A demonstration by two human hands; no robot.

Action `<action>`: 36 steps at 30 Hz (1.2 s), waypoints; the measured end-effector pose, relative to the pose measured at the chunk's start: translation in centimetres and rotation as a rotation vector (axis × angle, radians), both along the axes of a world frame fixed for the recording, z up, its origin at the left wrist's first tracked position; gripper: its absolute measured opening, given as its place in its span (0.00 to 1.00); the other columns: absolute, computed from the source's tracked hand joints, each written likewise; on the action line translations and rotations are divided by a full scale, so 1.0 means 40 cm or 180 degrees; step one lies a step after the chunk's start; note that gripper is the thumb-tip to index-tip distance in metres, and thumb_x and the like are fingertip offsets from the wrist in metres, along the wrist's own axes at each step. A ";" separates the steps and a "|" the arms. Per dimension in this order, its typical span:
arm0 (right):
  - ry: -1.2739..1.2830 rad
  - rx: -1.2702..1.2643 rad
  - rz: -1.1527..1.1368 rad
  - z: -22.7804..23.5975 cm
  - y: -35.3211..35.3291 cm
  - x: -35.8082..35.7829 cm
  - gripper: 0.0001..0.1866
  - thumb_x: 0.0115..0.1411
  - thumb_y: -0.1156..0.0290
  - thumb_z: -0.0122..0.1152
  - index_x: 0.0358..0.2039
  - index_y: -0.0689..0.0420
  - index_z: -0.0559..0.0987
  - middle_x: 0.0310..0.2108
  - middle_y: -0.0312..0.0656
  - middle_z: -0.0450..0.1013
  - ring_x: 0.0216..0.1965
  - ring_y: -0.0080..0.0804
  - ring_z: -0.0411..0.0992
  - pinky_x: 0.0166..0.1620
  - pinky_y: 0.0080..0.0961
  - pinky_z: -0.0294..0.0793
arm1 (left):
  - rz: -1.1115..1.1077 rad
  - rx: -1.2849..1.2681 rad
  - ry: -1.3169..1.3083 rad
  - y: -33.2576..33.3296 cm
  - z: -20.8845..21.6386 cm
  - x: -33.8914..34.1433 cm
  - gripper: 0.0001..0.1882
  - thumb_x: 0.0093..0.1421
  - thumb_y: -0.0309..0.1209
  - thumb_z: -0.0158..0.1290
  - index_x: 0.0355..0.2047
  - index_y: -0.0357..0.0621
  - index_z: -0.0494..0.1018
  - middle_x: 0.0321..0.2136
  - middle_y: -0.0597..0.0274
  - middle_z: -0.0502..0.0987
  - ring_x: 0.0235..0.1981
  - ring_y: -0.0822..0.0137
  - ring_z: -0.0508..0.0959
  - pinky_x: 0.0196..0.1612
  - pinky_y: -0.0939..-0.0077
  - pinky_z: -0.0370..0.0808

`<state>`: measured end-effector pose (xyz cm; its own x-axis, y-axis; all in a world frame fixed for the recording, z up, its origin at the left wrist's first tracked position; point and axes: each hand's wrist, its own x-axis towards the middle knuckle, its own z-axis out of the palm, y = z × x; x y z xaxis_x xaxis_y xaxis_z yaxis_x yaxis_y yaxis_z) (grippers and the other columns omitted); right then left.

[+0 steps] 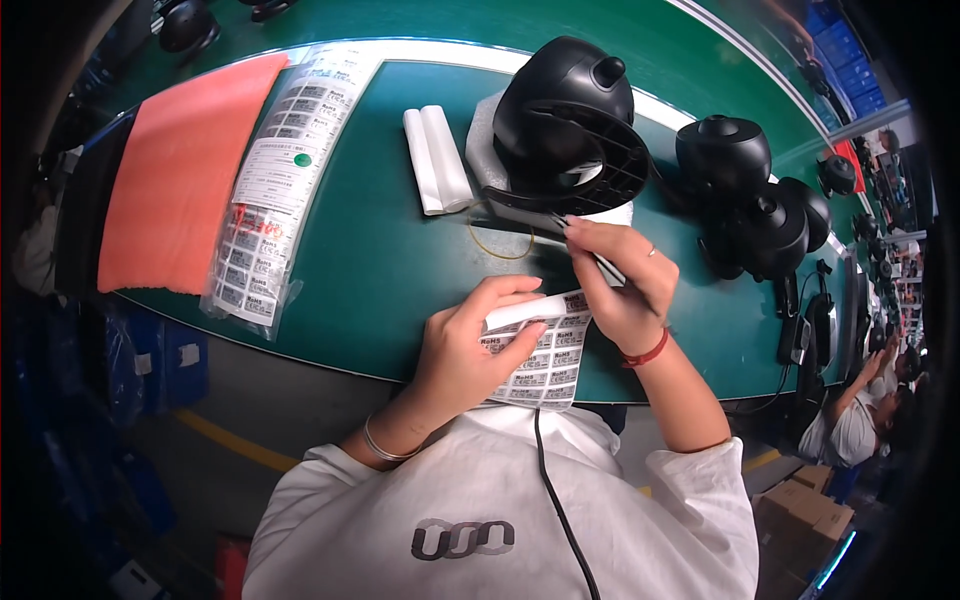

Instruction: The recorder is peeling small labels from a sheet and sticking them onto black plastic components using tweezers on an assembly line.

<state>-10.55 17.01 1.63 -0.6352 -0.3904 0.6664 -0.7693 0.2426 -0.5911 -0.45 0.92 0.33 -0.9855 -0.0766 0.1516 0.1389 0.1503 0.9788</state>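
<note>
White shirt fabric (620, 510) with a linked-ring print fills the bottom of the frame, a black cable (562, 500) running down its front. At lower center, just above it, the left hand (485, 335) pinches a curled edge of a label sheet (548, 365), thumb on the near side, at the edge of a green worktable (375, 270). Right of center, the right hand (628, 275), a red band (648, 350) at its wrist, pinches a slim tweezer-like tool (607, 268) between thumb and fingers, its tip toward a black rounded housing (560, 110) at upper center. Near the tip lies a thin yellow loop (505, 257); left of the housing, two white rolls (437, 160) lie side by side. At upper left, bagged label sheets (275, 190) rest beside an orange cloth (185, 180). More black housings (725, 155) stand at upper right; at the lower right edge, a co-worker (850, 420) in a light top appears beyond the worktable.
</note>
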 end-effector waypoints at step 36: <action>0.1219 0.2127 -0.1687 0.156 -0.182 -0.359 0.09 0.51 0.73 0.57 0.34 0.53 0.71 0.26 0.45 0.74 0.29 0.49 0.75 0.27 0.41 0.73 | 0.0046 -0.0329 0.0127 -0.001 0.013 0.012 0.12 0.51 0.27 0.62 0.36 0.41 0.76 0.29 0.57 0.81 0.31 0.63 0.83 0.34 0.75 0.78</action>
